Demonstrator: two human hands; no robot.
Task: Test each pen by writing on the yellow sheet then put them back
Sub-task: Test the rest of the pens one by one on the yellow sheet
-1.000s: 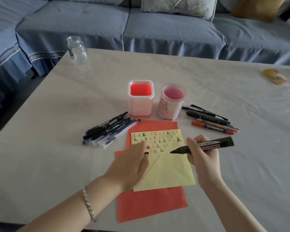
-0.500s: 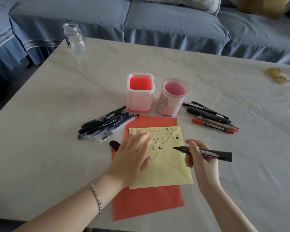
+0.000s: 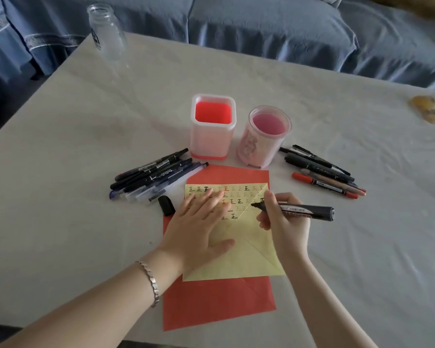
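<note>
- A blue sofa (image 3: 261,26) runs along the far side, well beyond the yellow sheet.
- The pale surface (image 3: 86,222) carries everything.
- A red sheet (image 3: 216,305) lies under the yellow sheet (image 3: 249,259), which has rows of small written characters across its top.
- The left hand (image 3: 199,229) lies flat on the yellow sheet's left part, fingers straight and spread.
- The right hand (image 3: 284,227) grips a black marker (image 3: 304,212). The marker's tip is at the sheet's upper right; I cannot tell whether it touches.
- A square pen holder (image 3: 212,136) and a round pen holder (image 3: 261,144) stand just beyond the sheet.
- A loose pile of dark pens (image 3: 156,177) lies left of the sheet; a second pen pile (image 3: 324,174) lies to its right.
- A glass jar (image 3: 107,33) stands far off to the left.
- A black cap (image 3: 166,205) lies just beside the sheet's left edge.
</note>
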